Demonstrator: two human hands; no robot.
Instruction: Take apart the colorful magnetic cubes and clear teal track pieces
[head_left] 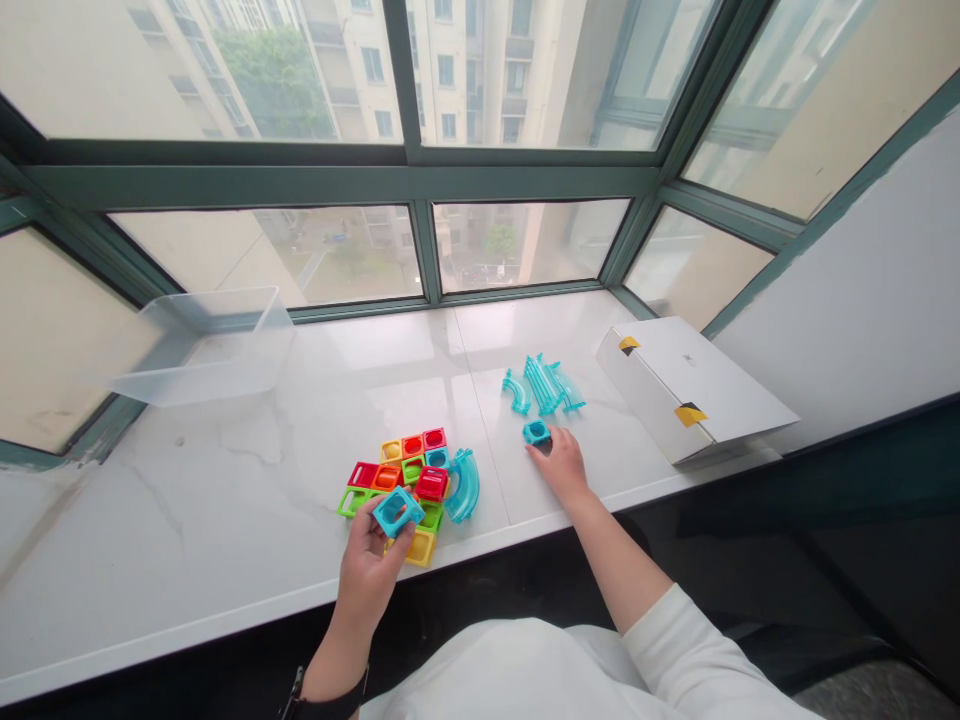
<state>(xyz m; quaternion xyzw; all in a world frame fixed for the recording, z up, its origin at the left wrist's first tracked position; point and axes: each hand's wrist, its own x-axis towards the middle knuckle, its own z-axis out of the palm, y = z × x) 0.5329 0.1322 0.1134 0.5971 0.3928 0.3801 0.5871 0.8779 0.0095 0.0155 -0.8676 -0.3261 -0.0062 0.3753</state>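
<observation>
My left hand (370,560) grips a blue hollow toy block (398,511) between thumb and fingers, above the near side of a group of coloured blocks. That group holds red (432,484), green (352,501), orange (387,478) and yellow blocks (421,548). A curved blue track piece (463,486) lies against its right side. Farther right, my right hand (560,466) has its fingers closed on a small blue block (536,432) at the counter surface. Just beyond it lie several translucent blue track pieces (543,384), some straight and one curved.
A clear plastic bin (202,375) stands at the back left of the white marbled counter (255,480). On the right is a white box (697,385) with yellow-and-black tabs. Green-framed windows (337,187) border the counter's back, and its front edge runs close to my body.
</observation>
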